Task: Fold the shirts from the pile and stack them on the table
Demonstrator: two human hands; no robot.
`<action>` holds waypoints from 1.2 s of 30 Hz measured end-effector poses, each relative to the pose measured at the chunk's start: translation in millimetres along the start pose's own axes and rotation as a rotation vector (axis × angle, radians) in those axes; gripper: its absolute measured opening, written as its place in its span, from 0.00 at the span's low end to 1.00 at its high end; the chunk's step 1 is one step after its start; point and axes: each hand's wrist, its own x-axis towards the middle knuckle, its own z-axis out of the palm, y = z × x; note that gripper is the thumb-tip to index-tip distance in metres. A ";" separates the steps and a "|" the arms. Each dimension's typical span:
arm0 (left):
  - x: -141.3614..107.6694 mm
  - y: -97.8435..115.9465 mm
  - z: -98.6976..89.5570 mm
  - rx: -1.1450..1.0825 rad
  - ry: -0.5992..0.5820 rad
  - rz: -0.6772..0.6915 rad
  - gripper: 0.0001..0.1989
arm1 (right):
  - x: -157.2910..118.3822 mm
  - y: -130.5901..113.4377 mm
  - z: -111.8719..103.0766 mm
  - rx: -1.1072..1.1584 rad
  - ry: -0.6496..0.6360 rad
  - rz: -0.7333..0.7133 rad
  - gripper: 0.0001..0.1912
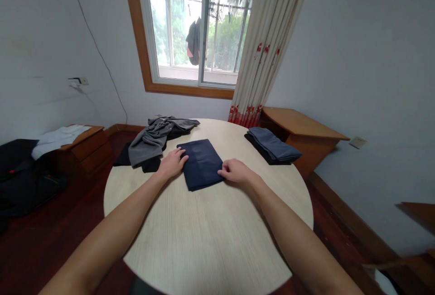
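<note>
A navy garment (202, 163), folded into a flat rectangle, lies on the round pale wood table (204, 236); its exact kind cannot be made out. My left hand (172, 162) rests at its left edge, fingers stretched out with the tips on the cloth. At the opposite edge, my right hand (234, 171) has its fingers curled together, pinching the right side of the cloth. Farther back on the left sits a loose heap of grey and black clothes (152, 141). On the right is a stack of folded dark clothes (273, 145), slate blue above black.
Behind the table's right side stands a wooden desk (302, 123) against the wall. A long curtain (261, 59) hangs beside the window. A low wooden cabinet (84, 150) with white cloth and a black bag (27, 186) are on the left.
</note>
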 end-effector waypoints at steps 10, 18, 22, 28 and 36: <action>-19.3 35.6 10.3 0.028 -0.264 0.214 0.34 | -8.8 -29.7 2.5 0.506 -0.023 -0.247 0.18; -29.1 61.6 19.8 0.118 -0.393 0.465 0.35 | 11.9 16.1 20.1 0.139 0.330 -0.360 0.17; -28.4 56.8 14.0 0.201 -0.404 0.337 0.34 | 20.5 34.8 31.1 0.029 0.216 -0.248 0.24; -37.5 76.5 -2.0 0.260 -0.195 0.333 0.28 | 22.1 42.8 19.7 -0.095 0.248 0.066 0.25; -63.2 113.7 5.2 -0.062 -0.272 0.785 0.27 | 20.3 32.9 13.5 -0.005 0.243 0.231 0.18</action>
